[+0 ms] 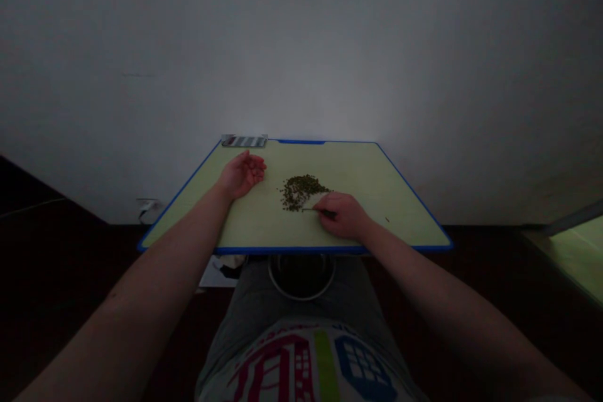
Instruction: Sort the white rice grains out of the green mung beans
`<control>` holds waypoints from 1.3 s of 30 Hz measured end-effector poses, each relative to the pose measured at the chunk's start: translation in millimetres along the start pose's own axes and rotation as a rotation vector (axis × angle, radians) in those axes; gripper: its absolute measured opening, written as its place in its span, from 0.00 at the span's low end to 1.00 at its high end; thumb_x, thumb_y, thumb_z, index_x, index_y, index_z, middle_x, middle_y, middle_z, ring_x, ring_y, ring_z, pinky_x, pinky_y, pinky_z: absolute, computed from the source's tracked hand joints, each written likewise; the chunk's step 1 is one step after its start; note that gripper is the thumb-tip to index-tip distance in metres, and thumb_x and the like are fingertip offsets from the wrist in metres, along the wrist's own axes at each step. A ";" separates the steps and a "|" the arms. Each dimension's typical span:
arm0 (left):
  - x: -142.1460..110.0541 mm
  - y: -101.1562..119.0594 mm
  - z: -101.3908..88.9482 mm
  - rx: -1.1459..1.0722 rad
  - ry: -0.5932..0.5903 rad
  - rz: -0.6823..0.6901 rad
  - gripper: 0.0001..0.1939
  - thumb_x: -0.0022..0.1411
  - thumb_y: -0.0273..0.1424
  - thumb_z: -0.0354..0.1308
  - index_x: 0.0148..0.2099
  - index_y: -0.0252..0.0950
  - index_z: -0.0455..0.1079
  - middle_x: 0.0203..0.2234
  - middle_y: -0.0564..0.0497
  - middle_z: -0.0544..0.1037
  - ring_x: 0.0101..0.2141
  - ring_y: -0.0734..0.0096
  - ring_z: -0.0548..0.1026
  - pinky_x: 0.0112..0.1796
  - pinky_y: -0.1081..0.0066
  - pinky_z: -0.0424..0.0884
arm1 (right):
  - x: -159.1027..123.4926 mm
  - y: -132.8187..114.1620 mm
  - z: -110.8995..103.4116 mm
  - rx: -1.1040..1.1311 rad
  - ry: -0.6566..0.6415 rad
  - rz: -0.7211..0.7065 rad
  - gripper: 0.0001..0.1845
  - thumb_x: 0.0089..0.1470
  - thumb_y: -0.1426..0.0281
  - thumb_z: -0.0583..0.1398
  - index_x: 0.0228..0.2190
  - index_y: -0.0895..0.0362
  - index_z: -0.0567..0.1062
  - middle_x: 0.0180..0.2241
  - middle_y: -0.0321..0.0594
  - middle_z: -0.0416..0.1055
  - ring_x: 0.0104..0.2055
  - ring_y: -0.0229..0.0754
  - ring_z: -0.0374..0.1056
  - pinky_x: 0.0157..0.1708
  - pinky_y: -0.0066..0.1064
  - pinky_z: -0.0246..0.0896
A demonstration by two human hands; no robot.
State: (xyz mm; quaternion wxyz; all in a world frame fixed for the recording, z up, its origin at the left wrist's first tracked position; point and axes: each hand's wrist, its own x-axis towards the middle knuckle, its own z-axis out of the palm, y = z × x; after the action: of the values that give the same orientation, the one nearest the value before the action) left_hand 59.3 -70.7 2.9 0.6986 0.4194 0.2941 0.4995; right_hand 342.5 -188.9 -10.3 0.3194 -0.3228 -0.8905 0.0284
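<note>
A loose pile of small green-brown grains or seeds (304, 186) lies spread on the pale yellow tabletop (264, 226). At the pile's near right side, my right hand (342, 215) is closed around a thin tool (308, 209) whose narrow tip points left to the nearest grains. Most of the tool is hidden in my fingers, so its exact kind cannot be made out. To the left of the pile, my left hand (242, 174) rests on the table with its palm turned up. Its fingers are loosely bent and apart, holding nothing.
A metal bowl (302, 294) sits on my lap below the table's blue front edge (292, 250). At the back left corner lies a phone-like flat object (244, 141). One small dark bit (387, 220) lies at the right. Behind the table stands a wall (301, 44).
</note>
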 end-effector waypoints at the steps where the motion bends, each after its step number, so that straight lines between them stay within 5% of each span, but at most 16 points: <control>1: -0.2 -0.3 0.6 0.009 -0.006 -0.002 0.19 0.62 0.40 0.46 0.30 0.31 0.70 0.24 0.47 0.75 0.24 0.75 0.72 0.27 0.73 0.68 | 0.2 -0.2 -0.3 0.007 0.000 -0.005 0.13 0.46 0.76 0.55 0.34 0.59 0.76 0.29 0.41 0.74 0.33 0.40 0.69 0.37 0.30 0.63; 17: 2.1 -4.3 -1.4 0.058 -0.040 0.008 0.17 0.61 0.38 0.48 0.30 0.31 0.71 0.23 0.47 0.74 0.24 0.74 0.72 0.27 0.73 0.67 | 0.2 -4.9 -5.1 0.157 -0.028 -0.107 0.10 0.50 0.74 0.56 0.34 0.57 0.76 0.28 0.41 0.74 0.31 0.39 0.69 0.34 0.30 0.64; 27: 2.3 -3.2 -2.4 0.062 -0.057 -0.008 0.16 0.61 0.38 0.49 0.31 0.30 0.71 0.24 0.47 0.75 0.22 0.74 0.71 0.26 0.73 0.66 | 4.0 -11.5 -1.4 0.066 0.041 0.043 0.10 0.49 0.75 0.56 0.33 0.57 0.76 0.28 0.41 0.75 0.31 0.39 0.69 0.34 0.30 0.63; 39: 3.8 -4.5 -5.4 0.038 -0.058 -0.006 0.16 0.61 0.36 0.49 0.31 0.30 0.71 0.23 0.47 0.74 0.22 0.74 0.71 0.26 0.73 0.66 | 3.1 -19.9 -4.2 0.217 -0.102 -0.091 0.10 0.51 0.75 0.56 0.35 0.57 0.75 0.29 0.42 0.74 0.33 0.40 0.69 0.35 0.32 0.63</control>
State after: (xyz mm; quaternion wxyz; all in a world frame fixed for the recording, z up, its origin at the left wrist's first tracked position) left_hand 58.1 -66.1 -3.6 0.7002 0.4463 0.2844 0.4792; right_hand 332.0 -203.5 -0.2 0.3079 -0.2440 -0.9109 0.1264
